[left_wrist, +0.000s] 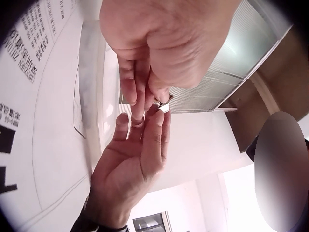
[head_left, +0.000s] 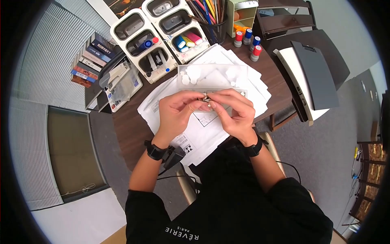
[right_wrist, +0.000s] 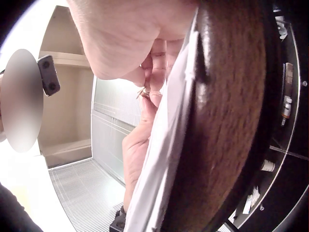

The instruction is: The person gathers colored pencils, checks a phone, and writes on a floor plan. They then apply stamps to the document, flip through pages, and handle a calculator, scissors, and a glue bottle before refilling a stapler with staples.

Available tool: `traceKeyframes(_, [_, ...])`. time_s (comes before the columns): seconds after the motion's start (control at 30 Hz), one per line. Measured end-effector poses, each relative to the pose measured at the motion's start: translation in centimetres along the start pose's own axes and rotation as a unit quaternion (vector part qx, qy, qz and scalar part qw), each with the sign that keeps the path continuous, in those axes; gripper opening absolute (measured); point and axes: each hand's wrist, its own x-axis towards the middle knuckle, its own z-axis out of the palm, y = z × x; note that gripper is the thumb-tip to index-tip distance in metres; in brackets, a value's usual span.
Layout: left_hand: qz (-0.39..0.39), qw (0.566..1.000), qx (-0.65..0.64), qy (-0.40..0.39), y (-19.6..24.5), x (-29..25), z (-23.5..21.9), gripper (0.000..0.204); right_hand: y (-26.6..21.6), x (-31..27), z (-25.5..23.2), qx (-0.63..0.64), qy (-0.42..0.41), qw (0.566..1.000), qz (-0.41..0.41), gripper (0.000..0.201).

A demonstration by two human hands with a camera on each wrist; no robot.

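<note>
Both hands meet above the papers in the head view. The left hand and the right hand pinch a small metallic piece between thumbs and fingertips. In the left wrist view the shiny piece shows between the fingertips of the two hands; its exact shape is unclear. Thin gold-coloured ends of the piece show in the right wrist view. Just beyond the hands lies a clear plastic box with white round pieces in it, its near part hidden by the hands.
White paper sheets cover much of the dark wooden table. At the back stand white organizers, a pen holder and several small red- and blue-capped bottles. A tray stands at the left.
</note>
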Motion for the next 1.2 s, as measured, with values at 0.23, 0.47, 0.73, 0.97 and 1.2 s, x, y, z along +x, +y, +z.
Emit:
traceKeyframes(0.23, [0.005,1.000,-0.010,-0.003,-0.07,-0.07,-0.15,0.016,-0.16,0.10,-0.05,0.002,-0.004,1.000,-0.016,0.021])
traceKeyframes(0.47, [0.011,1.000,0.005,-0.010,-0.02,-0.06,-0.12,0.018,-0.11,0.08,-0.03,0.011,-0.001,1.000,-0.014,0.020])
traceKeyframes(0.73, [0.025,0.999,0.006,-0.021,0.19,-0.02,-0.26,0.021,-0.22,0.21,-0.05,0.000,-0.004,1.000,-0.028,0.019])
traceKeyframes(0.97, [0.031,0.999,0.008,-0.028,0.24,0.07,-0.20,0.023,-0.06,0.18,-0.05,-0.002,-0.006,1.000,-0.030,0.018])
traceKeyframes(1.2, [0.028,0.999,0.026,-0.033,0.07,0.05,-0.27,0.024,-0.03,0.08,-0.04,-0.003,-0.005,1.000,-0.030,0.019])
